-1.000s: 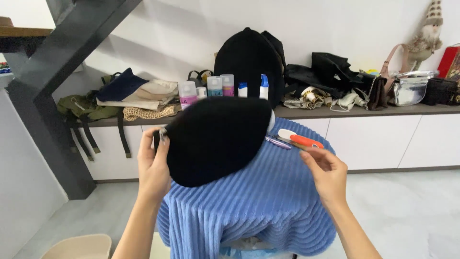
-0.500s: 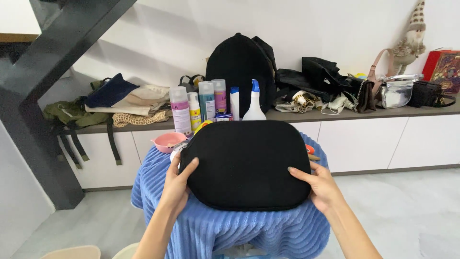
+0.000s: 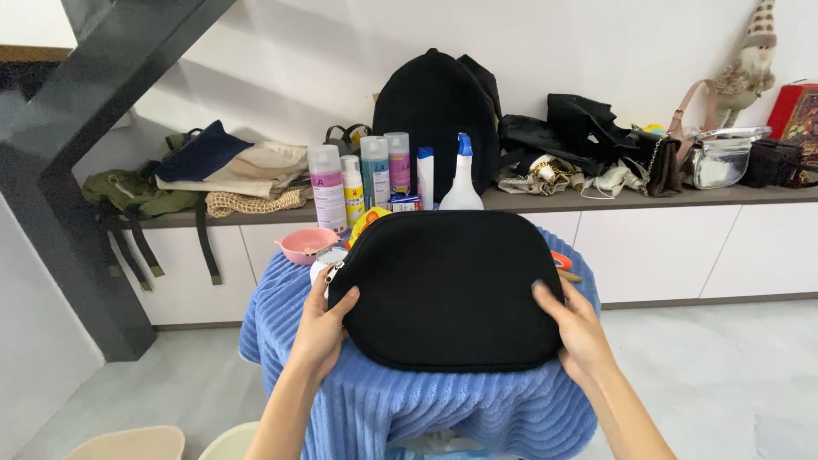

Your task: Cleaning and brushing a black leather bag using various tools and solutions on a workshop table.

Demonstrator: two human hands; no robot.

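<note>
You have a flat black soft-fabric pouch with rounded corners [image 3: 447, 290] held between both hands, lying flat over a small bench draped in a blue ribbed knitted cloth [image 3: 383, 409]. Your left hand [image 3: 322, 328] grips its left edge, thumb on top and fingers [image 3: 345, 300] curled over the rim; your right hand [image 3: 579, 328] clasps the right edge the same way, its fingers [image 3: 545, 298] pressed on the top face. Both hands are closed on the pouch, neither free.

Just beyond your left fingers sit a small pink plastic bowl [image 3: 307, 244] and a round white object [image 3: 328, 258] (partly hidden by the pouch, so I cannot say what it is). Peeking out just past your right fingers is an orange-and-white tool [image 3: 561, 261]. Farther beyond the pouch stand a row of tall plastic bottles [image 3: 362, 179] and a white spray bottle with a blue trigger [image 3: 462, 179], and behind them a black backpack [image 3: 434, 111] on the long grey shelf [image 3: 682, 198].

As to progress: the pouch is positioned and steadied on the cloth, its zip apparently shut, though the pull is hard to make out. Nothing shows it opened, filled or worked on; the bottles and the tool are not in your hands
</note>
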